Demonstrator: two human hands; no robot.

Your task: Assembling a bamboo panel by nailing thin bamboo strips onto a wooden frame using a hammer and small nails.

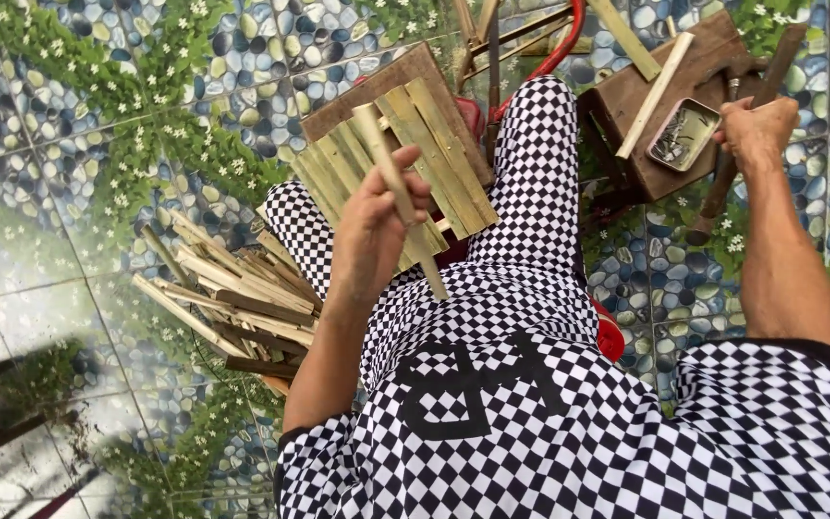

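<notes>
We're in an informal home craft spot, working seated on the floor. The floor (pixel 69 125) is glossy tile printed with pebbles and greenery, household-style, no bench. Left of our left hand (pixel 374 226), which grips a bamboo stick (pixel 398 192), lies a loose pile of split bamboo strips (pixel 228 298); just beyond it, a slat panel (pixel 405 154). Beside our right hand (pixel 756 130), a small metal tin of nails (pixel 684 135) sits on a wooden block (pixel 641 106).
</notes>
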